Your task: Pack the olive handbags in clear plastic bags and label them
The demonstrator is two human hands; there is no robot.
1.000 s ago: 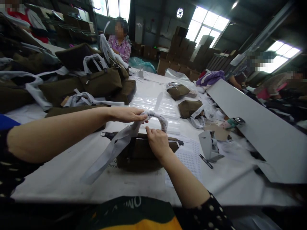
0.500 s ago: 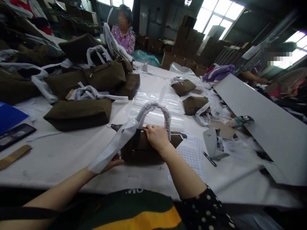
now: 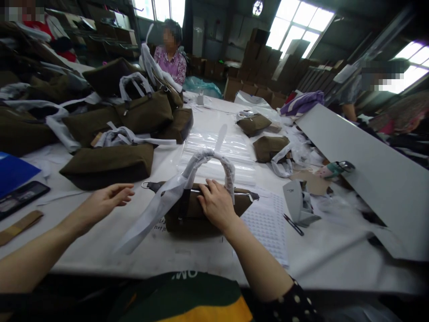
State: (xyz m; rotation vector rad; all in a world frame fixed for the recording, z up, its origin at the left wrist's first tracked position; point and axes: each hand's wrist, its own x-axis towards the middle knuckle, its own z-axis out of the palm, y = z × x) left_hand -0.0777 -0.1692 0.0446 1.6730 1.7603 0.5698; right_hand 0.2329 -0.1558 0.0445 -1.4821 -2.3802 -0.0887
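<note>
A small olive bag with a zipper along its top stands on the white table in front of me. Its arched handle is wrapped in white material, and a long white strip hangs from it to the left. My right hand lies on the bag's top and front, beside the handle, fingers spread. Apart from the bag, my left hand hovers over the table to the left, fingers partly extended and holding nothing. Just behind it lies a larger olive bag.
More olive bags are piled at the back left. Clear plastic sleeves lie behind the small bag. A printed sheet, thread snips and a bottle are at the right. A phone lies left. Two people are across the table.
My left hand has come out from beneath the white strip and moved left and up, away from the bag. My right hand remains on the bag.
</note>
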